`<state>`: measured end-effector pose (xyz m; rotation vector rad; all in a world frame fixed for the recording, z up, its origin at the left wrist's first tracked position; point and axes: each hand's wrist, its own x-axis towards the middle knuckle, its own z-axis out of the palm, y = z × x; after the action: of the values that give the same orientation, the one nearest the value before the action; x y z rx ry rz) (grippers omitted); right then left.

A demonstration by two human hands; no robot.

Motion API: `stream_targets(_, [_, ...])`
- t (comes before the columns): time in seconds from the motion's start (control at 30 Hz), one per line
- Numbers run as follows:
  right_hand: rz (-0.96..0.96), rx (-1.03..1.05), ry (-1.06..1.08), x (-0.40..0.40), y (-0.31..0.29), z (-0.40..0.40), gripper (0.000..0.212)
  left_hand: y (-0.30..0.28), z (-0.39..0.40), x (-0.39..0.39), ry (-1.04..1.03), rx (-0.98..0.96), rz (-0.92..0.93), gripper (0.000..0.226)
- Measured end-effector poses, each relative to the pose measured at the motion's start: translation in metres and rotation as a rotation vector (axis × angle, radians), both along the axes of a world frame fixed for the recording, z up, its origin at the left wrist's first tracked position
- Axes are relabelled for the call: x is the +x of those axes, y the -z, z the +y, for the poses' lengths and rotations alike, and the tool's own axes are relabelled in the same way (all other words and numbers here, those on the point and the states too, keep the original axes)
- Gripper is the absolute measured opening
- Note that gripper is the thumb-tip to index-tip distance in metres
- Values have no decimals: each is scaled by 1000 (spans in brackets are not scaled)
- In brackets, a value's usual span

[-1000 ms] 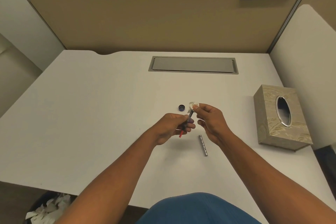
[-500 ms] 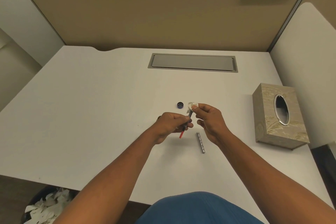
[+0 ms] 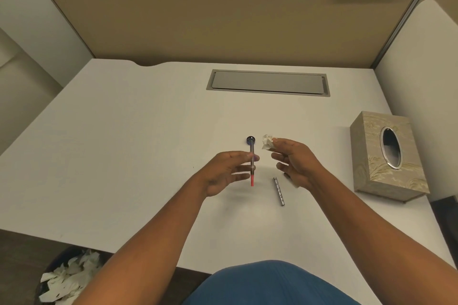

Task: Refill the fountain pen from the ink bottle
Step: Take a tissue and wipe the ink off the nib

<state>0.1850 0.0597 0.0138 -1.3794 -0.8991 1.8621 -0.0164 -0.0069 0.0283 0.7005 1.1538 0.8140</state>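
Observation:
My left hand [image 3: 228, 172] pinches a thin pen part [image 3: 252, 163] with a dark clear tube and a red lower end, held nearly upright over the white desk [image 3: 124, 156]. To its right, my right hand [image 3: 296, 161] grips a crumpled white tissue [image 3: 267, 142] at the fingertips, now a hand's width from the pen part. A small dark round cap [image 3: 250, 140] lies on the desk just behind the pen part's top. A silver metal pen barrel [image 3: 279, 191] lies flat below my right hand. No ink bottle is visible.
A patterned tissue box [image 3: 386, 156] stands at the right edge of the desk. A grey cable flap [image 3: 269, 82] sits at the back centre. A bin with crumpled tissues [image 3: 67, 280] is under the desk's front left. Tan partition walls close the back and right.
My hands have drawn apart: the tissue has left the pen part's top end. My left hand has turned the pen part more upright and opened its lower fingers.

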Motion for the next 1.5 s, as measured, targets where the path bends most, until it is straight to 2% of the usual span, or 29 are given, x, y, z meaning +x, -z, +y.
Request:
stream_targets(0.13, [-69, 0, -113, -8, -4, -3, 17, -6, 0, -6, -16, -39, -86, 27])
stream_targets(0.4, [-101, 27, -265, -22, -17, -10, 15, -12, -3, -10, 30, -41, -19, 36])
stream_targets(0.5, [-98, 29, -309, -24, -20, -12, 20, -15, -4, -10, 32, -34, -15, 35])
stream_targets(0.7, [-92, 4, -259, -17, -12, -17, 33, -11, -8, -13, 11, -23, -10, 29])
stream_targets(0.8, [-380, 143, -208, -3, 5, -26, 30, -8, -9, -15, 16, -19, -6, 30])
stream_targets(0.93, [-1062, 406, -392, 15, 35, -43, 32, -7, -6, -15, -20, -18, -42, 26])
stream_targets(1.0, [-1208, 434, -429, 16, 45, -53, 30, -5, -4, -14, -45, -16, -64, 23])
stream_targets(1.07, [-1268, 426, -434, 14, 52, -61, 30, -4, -3, -13, -68, -6, -67, 20])
stream_targets(1.17, [-1310, 414, -452, 9, 59, -67, 30, -2, 0, -12, -67, -4, -58, 18])
stream_targets(1.3, [-1313, 385, -425, 5, 64, -69, 19, -1, 4, -11, -65, -15, -74, 21])
stream_targets(1.5, [-1122, 379, -280, 6, 56, -69, 8, -1, 10, -14, -94, -47, -81, 26])
